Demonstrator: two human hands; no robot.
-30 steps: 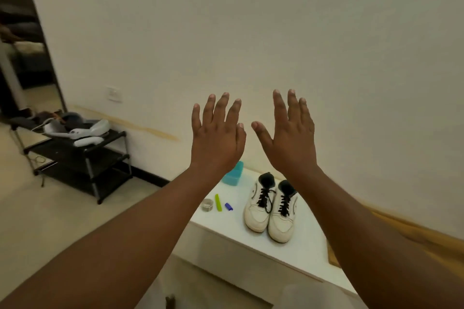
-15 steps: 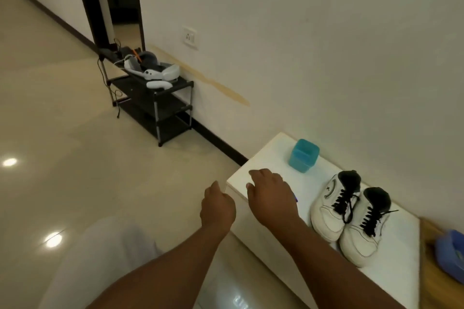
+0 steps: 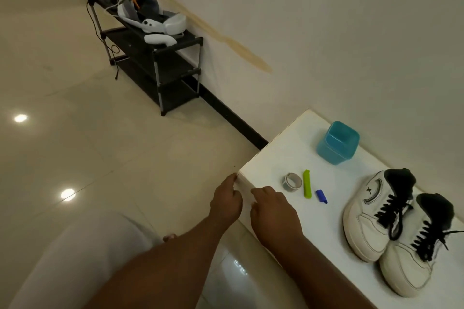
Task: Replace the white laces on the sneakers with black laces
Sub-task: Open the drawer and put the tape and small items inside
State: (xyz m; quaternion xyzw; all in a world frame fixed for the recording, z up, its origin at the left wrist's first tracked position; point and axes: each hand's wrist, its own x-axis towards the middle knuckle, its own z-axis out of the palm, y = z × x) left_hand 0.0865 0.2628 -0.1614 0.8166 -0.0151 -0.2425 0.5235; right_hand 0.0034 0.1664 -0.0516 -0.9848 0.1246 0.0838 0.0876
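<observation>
**Two sneakers laced black, both hands at the table corner**

Two hands, and neither holds anything. Going left to right: your left hand [image 3: 226, 202] sits at the near corner of the white table [image 3: 273, 158], fingers curled loosely together against its edge, clamped on nothing. Your right hand [image 3: 272, 211] rests just beside it on the tabletop, fingers bent down and slightly apart, also empty. I judge both are there to steady you or to shift the table, not to work on laces.

Next come three small items, near each other: one tape roll [image 3: 292, 182], one green stick [image 3: 306, 184] lying lengthwise, and one blue cap [image 3: 321, 196]. They lie clear of the shoes, probably set aside as tools within reach. Behind them, near the wall, stands one teal container [image 3: 337, 142], upright and open at the top.

Furthest right you have the two sneakers [image 3: 391, 228], side by side and touching, toes towards you. Both show black laces [image 3: 411, 223] through the eyelets, ends loose; no white laces are visible anywhere. From this, your swap looks done.
</observation>
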